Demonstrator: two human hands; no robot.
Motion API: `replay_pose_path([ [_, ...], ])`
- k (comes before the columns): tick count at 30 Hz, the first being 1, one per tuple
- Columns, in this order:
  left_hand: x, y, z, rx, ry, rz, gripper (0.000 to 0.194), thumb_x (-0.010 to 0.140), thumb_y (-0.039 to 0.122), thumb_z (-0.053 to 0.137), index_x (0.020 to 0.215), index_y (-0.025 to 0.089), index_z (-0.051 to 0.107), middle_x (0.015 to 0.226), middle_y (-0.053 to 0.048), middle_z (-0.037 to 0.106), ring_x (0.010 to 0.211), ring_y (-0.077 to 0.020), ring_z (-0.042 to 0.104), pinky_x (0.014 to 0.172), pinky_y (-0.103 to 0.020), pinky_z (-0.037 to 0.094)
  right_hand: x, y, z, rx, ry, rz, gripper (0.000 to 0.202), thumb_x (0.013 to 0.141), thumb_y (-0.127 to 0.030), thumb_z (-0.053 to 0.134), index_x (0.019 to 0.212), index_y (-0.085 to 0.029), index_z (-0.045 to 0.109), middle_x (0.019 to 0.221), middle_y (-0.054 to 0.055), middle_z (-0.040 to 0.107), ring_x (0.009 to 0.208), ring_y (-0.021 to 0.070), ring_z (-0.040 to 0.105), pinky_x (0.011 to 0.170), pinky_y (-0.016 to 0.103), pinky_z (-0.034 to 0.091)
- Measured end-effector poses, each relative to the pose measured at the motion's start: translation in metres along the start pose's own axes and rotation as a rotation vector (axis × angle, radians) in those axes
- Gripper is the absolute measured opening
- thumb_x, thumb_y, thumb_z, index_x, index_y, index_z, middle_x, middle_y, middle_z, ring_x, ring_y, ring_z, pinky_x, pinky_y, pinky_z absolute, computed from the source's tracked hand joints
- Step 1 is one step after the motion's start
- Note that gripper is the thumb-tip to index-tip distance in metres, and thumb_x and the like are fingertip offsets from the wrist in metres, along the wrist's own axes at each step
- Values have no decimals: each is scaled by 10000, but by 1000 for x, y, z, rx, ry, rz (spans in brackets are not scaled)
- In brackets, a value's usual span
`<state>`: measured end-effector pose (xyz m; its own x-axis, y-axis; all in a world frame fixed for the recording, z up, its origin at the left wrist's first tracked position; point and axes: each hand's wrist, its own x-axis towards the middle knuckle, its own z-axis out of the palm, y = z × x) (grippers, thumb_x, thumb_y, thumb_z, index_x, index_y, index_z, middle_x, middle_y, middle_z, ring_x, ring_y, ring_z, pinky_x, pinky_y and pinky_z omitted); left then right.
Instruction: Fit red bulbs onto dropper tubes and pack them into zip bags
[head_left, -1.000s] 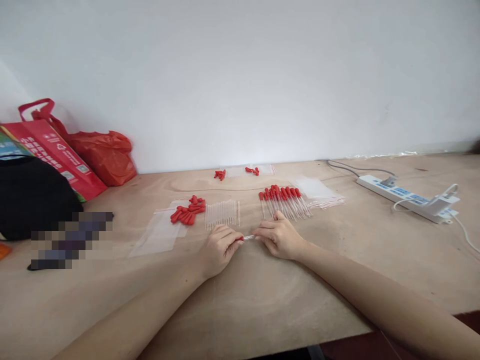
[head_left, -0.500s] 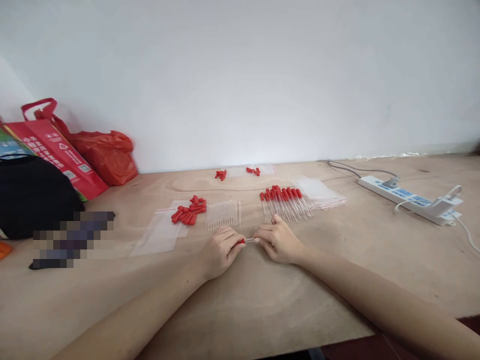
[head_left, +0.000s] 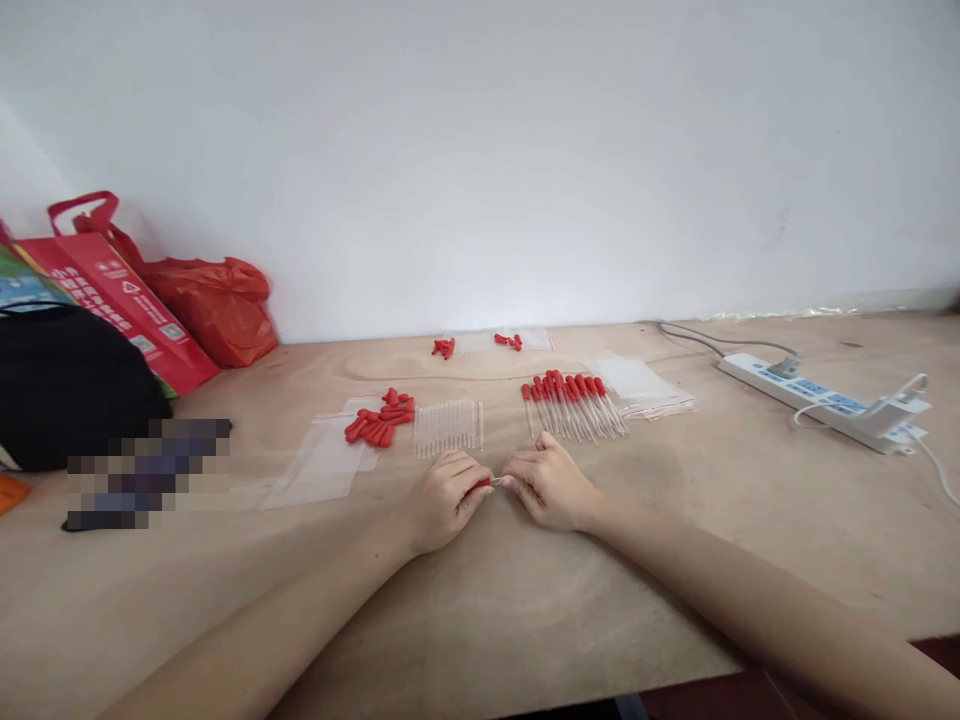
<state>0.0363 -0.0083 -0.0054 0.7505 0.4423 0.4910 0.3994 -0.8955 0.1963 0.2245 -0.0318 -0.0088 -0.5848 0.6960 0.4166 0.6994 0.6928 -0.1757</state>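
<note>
My left hand (head_left: 448,497) pinches a red rubber bulb (head_left: 480,484), most of it hidden by the fingers. From the other side my right hand (head_left: 547,485) grips a clear dropper tube (head_left: 498,481), whose end meets the bulb in the narrow gap between my hands. Just beyond the left hand, bare clear tubes (head_left: 448,427) lie side by side in a row. Loose red bulbs (head_left: 380,420) are heaped to their left, partly on clear plastic bags (head_left: 311,465). Past the right hand, several droppers with red bulbs (head_left: 570,400) lie fanned out.
More small red bulbs (head_left: 444,348) and bags sit near the wall. A stack of clear zip bags (head_left: 641,385) lies right of the droppers. At right is a white power strip (head_left: 817,400) with cables; at left, a black bag (head_left: 75,390) and red bags (head_left: 217,310).
My right hand has moved slightly left toward my left hand, and less of the tube shows between them. The view has shifted a little.
</note>
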Motion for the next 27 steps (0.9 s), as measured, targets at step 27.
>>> replay_pose_path([
  [27, -7, -11, -6, 39, 192, 27, 89, 820, 195, 509, 848, 191, 593, 711, 19, 667, 637, -103, 601, 831, -333, 332, -8, 13, -6, 6, 68, 32, 245, 853, -211, 383, 696, -157, 564, 629, 6, 586, 654, 121, 421, 683, 311, 195],
])
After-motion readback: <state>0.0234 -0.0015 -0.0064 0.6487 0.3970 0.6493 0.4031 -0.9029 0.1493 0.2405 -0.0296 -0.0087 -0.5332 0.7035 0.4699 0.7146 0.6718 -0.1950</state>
